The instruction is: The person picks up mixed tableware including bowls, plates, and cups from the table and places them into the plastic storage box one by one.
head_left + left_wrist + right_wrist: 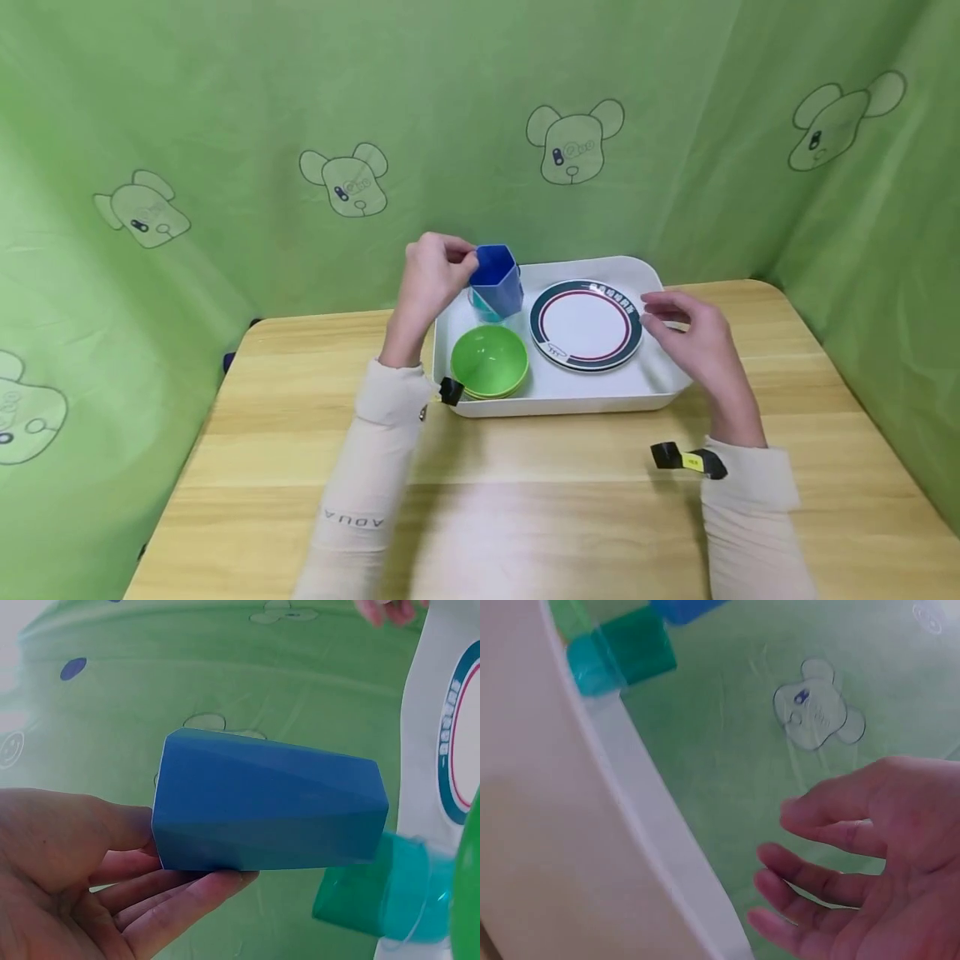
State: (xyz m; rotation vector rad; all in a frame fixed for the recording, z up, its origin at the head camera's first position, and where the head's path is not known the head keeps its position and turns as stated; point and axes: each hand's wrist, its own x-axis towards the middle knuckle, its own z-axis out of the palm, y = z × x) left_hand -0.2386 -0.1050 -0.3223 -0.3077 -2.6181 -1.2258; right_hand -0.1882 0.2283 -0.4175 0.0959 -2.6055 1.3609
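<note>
My left hand [435, 279] pinches a blue faceted cup [498, 283] by its rim, thumb on one side and fingers on the other. The cup is over the back left of a white tray [570, 406]. Just below it stands a teal see-through cup [390, 889], partly hidden by the blue one in the head view. Green bowls [490, 360], stacked, sit at the tray's front left. A stack of plates [585, 325] with a dark green rim lies in its middle. Near the tray's right edge my right hand [693, 333] hovers, fingers loosely bent and holding nothing.
The tray rests on a wooden table [525, 500], towards its back edge. Green curtains [465, 125] with bear-head drawings hang behind and at both sides.
</note>
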